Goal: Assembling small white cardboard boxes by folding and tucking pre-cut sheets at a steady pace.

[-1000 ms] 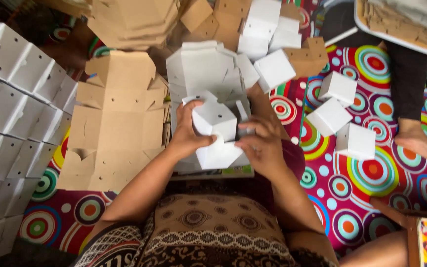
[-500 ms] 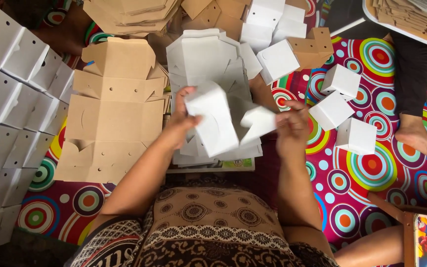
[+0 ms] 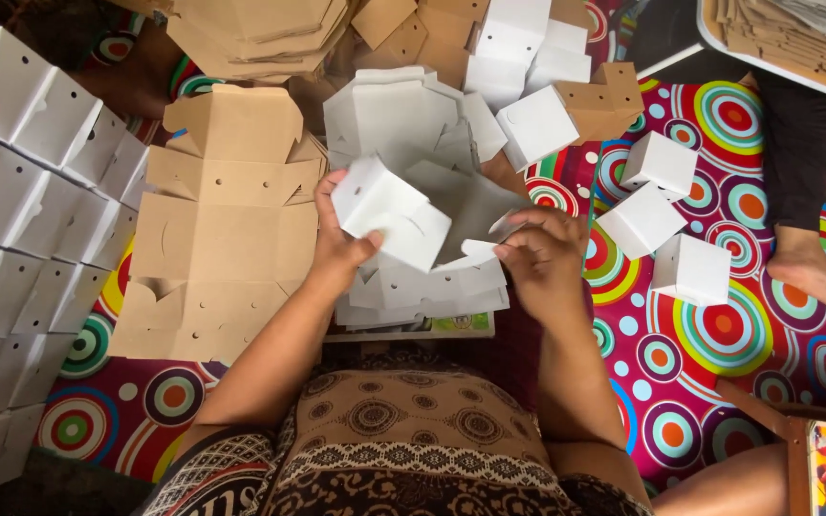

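Below you lies a mat [image 3: 719, 354] with many coloured circles, and it carries almost everything. On your left, folded white boxes [image 3: 21, 191] stand in long rows. Beside them lies a flat brown cardboard blank [image 3: 222, 239] with small holes, and more brown blanks are piled at the top [image 3: 260, 33]. In the middle, just under your hands, is a stack of flat white blanks [image 3: 423, 287]. On your right, three finished white cubes [image 3: 666, 225] lie near each other on the mat, and close to them is the bare foot [image 3: 819, 277] of another person. Your left hand [image 3: 341, 253] grips a folded white box [image 3: 389, 210], lifted over the stack and tilted. Your right hand [image 3: 542, 258] pinches a white flap [image 3: 480, 253] of a blank from that stack.
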